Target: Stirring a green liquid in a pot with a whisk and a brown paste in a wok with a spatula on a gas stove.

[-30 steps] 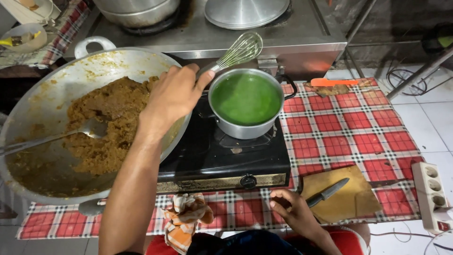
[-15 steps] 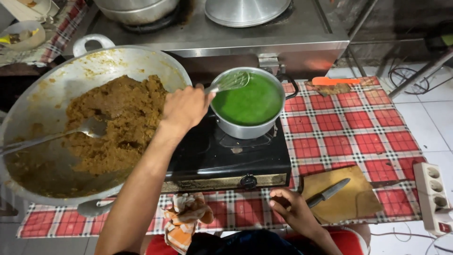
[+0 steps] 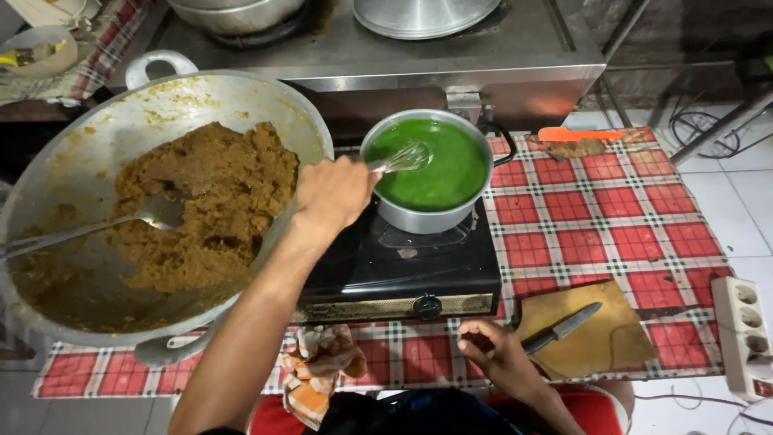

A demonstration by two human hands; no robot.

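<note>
While left hand (image 3: 334, 193), fingers clamped on whisk (image 3: 403, 158), stirs green mix in pot (image 3: 427, 211), right hand (image 3: 499, 354) rests loosely curled nr knife (image 3: 564, 326). Next: slow, even circles, w/o splashing.

1. We see the left hand (image 3: 332, 193) gripping a whisk (image 3: 400, 158), its wires dipped in green liquid in the pot (image 3: 427, 216).
2. The right hand (image 3: 498, 354) rests on the checked cloth (image 3: 596, 234), beside a knife (image 3: 564, 326).

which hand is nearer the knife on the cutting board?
Right. The right hand rests beside the knife handle; the left hand is up at the pot, holding the whisk.
</note>
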